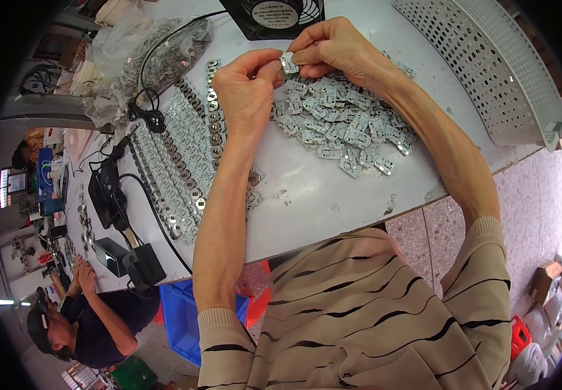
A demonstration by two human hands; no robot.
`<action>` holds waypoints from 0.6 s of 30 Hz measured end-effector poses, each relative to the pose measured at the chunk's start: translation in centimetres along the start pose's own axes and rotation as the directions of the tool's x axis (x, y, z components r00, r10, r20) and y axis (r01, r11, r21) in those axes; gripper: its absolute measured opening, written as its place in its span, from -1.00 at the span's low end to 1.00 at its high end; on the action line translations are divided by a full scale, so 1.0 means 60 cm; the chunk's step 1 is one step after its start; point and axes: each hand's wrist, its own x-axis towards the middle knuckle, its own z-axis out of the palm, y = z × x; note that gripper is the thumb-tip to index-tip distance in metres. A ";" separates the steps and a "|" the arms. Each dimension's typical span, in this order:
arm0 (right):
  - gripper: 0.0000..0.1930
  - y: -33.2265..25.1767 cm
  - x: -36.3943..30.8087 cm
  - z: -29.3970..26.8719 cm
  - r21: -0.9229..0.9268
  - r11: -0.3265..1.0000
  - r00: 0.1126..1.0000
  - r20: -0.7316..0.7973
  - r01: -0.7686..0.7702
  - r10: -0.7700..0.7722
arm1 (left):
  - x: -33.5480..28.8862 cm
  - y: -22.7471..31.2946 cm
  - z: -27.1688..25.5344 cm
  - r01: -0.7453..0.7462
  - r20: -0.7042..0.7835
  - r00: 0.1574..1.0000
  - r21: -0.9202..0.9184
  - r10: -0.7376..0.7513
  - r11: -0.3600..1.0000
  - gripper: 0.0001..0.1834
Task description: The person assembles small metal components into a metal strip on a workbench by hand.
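Between the fingertips of both my hands is a small white circuit board (pixel 288 63) with metal spots, held just above the far side of the pile. My left hand (pixel 247 79) pinches its left edge, and my right hand (pixel 330 52) grips its right side with curled fingers. Under and in front of my hands spreads a loose pile of similar small boards (pixel 357 133). To the left of my left forearm lie long rows of boards (pixel 187 123), lined up side by side, with round metal parts along some rows.
A black fan (pixel 274 19) stands at the far edge. A grey perforated basket (pixel 489 71) is at the right. Clear plastic bags (pixel 157 58), cables and black power adapters (pixel 107 195) lie leftward. A blue crate (pixel 180 318) sits below the table; another person (pixel 86 318) works at far left.
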 end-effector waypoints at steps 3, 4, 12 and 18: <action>-0.83 -0.005 -0.008 0.007 -0.059 0.997 0.998 -0.048 0.043 -0.046 | 0.001 -0.004 0.000 -0.017 -0.010 1.000 0.007 0.017 1.000 -0.84; -0.83 -0.003 -0.009 0.007 -0.057 0.997 0.997 -0.050 0.057 -0.060 | 0.001 -0.005 0.001 -0.023 -0.013 1.000 0.009 0.023 1.000 -0.84; -0.83 -0.001 -0.013 0.010 -0.070 0.993 0.994 -0.057 0.092 -0.096 | 0.002 -0.007 0.001 -0.038 -0.029 0.999 0.040 0.039 0.998 -0.85; -0.84 0.003 -0.005 0.004 -0.030 0.999 0.999 -0.041 0.034 -0.035 | 0.005 -0.010 0.004 -0.043 -0.050 0.998 -0.040 0.041 0.998 -0.87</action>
